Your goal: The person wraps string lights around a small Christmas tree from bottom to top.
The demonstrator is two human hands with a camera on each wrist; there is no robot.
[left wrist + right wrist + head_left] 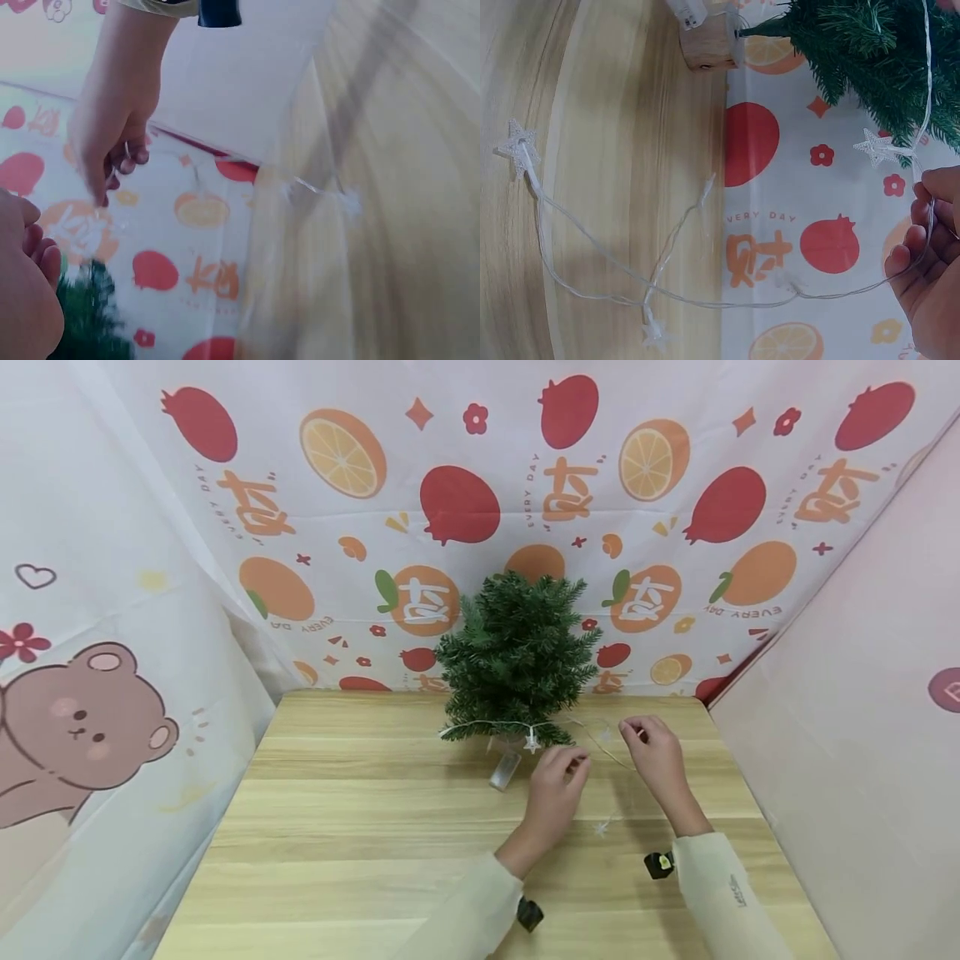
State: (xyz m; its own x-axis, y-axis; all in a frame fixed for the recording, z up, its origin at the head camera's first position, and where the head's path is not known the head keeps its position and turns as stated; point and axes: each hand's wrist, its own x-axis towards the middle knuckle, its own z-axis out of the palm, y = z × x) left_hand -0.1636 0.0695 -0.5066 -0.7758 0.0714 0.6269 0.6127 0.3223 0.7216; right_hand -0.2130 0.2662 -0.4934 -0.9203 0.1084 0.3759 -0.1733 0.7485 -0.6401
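A string of clear star lights (532, 741) crosses the lower front of a small green artificial tree (521, 647). My right hand (655, 756) pinches its thin wire right of the tree; the right wrist view shows the wire running over the curled fingers (922, 262). Just in front of the tree's right side, my left hand (555, 785) has thumb and fingertips brought together at the wire. Below the right hand the slack hangs in a loop, with a star (519, 148) at its low end. In the left wrist view, the left hand (26, 277) is partly cut off.
A translucent battery box (505, 771) lies before the tree's wooden base (709, 51). The wood-grain table (337, 827) meets a fruit-print cloth (480, 452) behind, with pale cloth walls on both sides. Black wrist cameras (529, 913) hang below the sleeves.
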